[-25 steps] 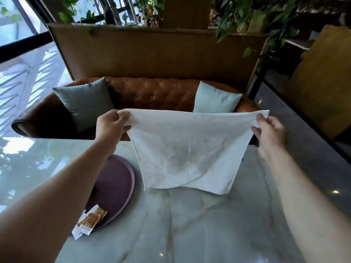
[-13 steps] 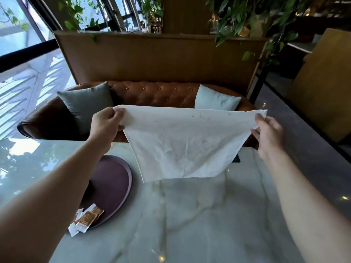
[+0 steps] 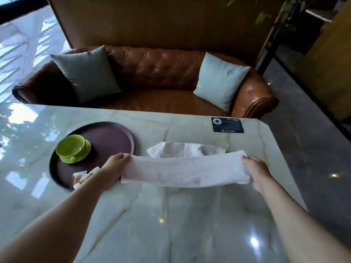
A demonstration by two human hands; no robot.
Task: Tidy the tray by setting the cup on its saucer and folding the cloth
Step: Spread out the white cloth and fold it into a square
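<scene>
Cloth (image 3: 185, 170) stretched flat over worktop (image 3: 171, 215), left hand (image 3: 114, 169) and right hand (image 3: 255, 172) each with grip closed on one end. Cup (image 3: 70, 147) sits on saucer (image 3: 83, 155) on tray (image 3: 114, 137).

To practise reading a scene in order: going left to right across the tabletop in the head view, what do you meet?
Green cup on its saucer → left hand → white cloth → right hand.

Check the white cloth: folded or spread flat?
Partly folded. The white cloth is doubled into a long band held at its ends by the left hand and right hand, its far part bunched.
</scene>
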